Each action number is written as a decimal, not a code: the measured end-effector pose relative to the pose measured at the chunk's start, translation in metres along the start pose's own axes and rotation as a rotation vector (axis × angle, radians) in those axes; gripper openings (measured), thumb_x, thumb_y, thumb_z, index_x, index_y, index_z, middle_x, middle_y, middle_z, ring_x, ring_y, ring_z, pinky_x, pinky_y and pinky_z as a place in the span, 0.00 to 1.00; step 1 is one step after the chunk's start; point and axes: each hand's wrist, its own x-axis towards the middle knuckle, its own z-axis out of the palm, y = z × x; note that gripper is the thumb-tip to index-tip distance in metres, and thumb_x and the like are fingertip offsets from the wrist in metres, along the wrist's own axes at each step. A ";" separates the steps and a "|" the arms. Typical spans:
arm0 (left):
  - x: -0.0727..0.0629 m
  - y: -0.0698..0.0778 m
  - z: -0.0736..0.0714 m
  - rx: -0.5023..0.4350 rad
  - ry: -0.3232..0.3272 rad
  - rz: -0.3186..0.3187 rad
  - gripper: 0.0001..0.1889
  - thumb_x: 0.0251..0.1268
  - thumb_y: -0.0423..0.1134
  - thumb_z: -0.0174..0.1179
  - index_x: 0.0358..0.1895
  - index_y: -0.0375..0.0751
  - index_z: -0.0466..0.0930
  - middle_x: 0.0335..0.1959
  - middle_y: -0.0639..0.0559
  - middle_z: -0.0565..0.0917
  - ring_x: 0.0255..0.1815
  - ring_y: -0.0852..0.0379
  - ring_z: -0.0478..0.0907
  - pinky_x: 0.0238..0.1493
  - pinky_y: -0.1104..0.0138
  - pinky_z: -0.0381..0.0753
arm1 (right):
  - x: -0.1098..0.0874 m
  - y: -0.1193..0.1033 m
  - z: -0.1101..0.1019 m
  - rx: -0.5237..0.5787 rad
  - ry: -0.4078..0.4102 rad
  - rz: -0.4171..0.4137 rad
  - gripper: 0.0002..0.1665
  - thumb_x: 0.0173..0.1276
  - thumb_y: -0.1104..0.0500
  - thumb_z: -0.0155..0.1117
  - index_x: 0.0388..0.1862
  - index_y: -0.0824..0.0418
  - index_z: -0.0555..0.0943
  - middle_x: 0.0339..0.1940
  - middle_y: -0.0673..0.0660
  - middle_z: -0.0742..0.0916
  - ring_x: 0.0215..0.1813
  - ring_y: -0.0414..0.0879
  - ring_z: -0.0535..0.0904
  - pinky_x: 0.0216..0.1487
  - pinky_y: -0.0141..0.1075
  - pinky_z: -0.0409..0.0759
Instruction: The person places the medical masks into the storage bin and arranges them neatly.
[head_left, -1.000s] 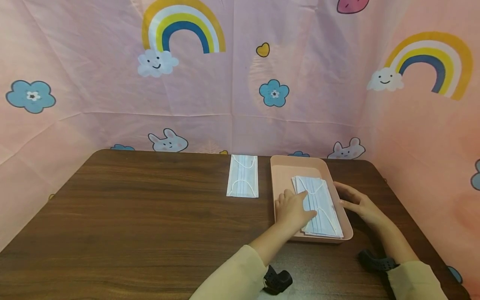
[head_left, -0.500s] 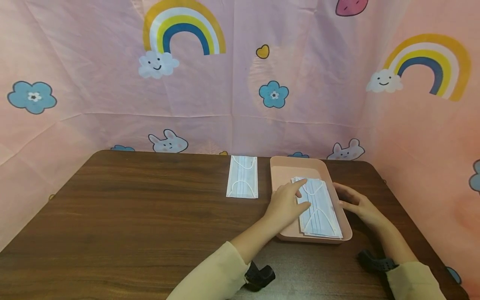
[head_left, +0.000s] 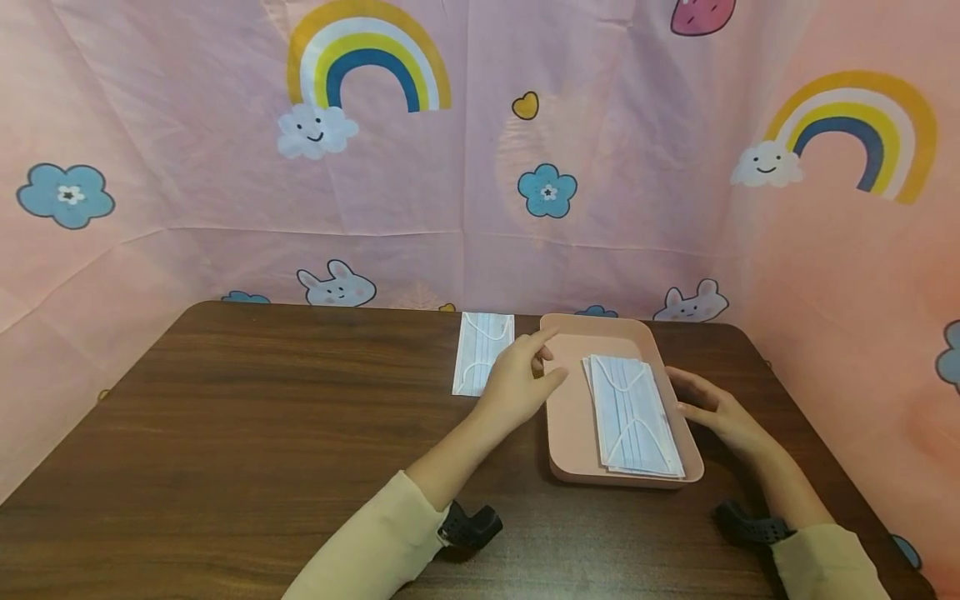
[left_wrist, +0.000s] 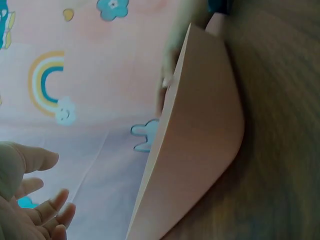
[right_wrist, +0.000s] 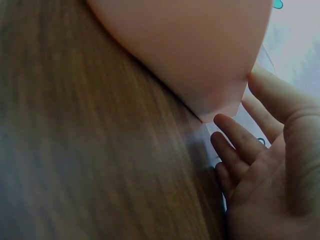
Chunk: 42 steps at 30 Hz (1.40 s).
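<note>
A shallow pink tray [head_left: 577, 425] stands on the right part of the table. In it lies a small stack of pale blue pleated face masks [head_left: 633, 417] with white ear loops. One more face mask [head_left: 474, 350] lies flat on the table left of the tray. My left hand [head_left: 517, 379], its fingers relaxed and holding nothing, hovers between that mask and the tray's left rim, covering part of the mask. My right hand [head_left: 723, 417] rests at the tray's right side; in the right wrist view its thumb [right_wrist: 272, 92] touches the rim with the fingers loosely extended.
The dark wood-grain table [head_left: 262, 433] extends well to the left. A pink curtain [head_left: 405, 192] printed with rainbows, flowers and rabbits hangs behind it and on both sides. Black bands [head_left: 471, 527] sit on both wrists below beige sleeves.
My left hand has moved left from over the stacked masks, past the tray's left rim, carrying nothing. My right hand and the tray have stayed in place.
</note>
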 end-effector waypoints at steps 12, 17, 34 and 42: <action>0.011 -0.037 -0.039 -0.014 0.075 -0.060 0.31 0.61 0.38 0.65 0.68 0.42 0.68 0.45 0.46 0.79 0.43 0.50 0.75 0.37 0.62 0.76 | 0.000 0.001 0.000 0.012 -0.003 -0.026 0.33 0.72 0.66 0.54 0.73 0.67 0.58 0.70 0.73 0.64 0.63 0.29 0.63 0.55 0.24 0.66; 0.017 -0.053 -0.055 -0.002 0.113 -0.114 0.31 0.60 0.39 0.66 0.69 0.44 0.68 0.46 0.48 0.79 0.43 0.51 0.76 0.39 0.59 0.78 | -0.001 0.001 0.000 0.004 0.003 -0.004 0.33 0.72 0.65 0.54 0.73 0.68 0.58 0.70 0.72 0.64 0.62 0.28 0.63 0.55 0.23 0.65; 0.019 -0.110 -0.069 -0.023 0.111 -0.283 0.34 0.61 0.38 0.66 0.71 0.44 0.64 0.54 0.36 0.78 0.51 0.43 0.77 0.48 0.54 0.78 | 0.001 0.000 0.000 0.003 0.003 -0.012 0.33 0.72 0.65 0.54 0.73 0.67 0.58 0.69 0.71 0.65 0.62 0.29 0.64 0.55 0.24 0.66; 0.015 -0.132 -0.066 -0.006 0.091 -0.338 0.35 0.61 0.39 0.66 0.71 0.42 0.62 0.54 0.37 0.79 0.53 0.41 0.77 0.50 0.52 0.78 | 0.000 0.002 0.000 -0.002 0.003 -0.016 0.33 0.72 0.65 0.55 0.73 0.67 0.58 0.70 0.72 0.64 0.62 0.29 0.63 0.55 0.24 0.66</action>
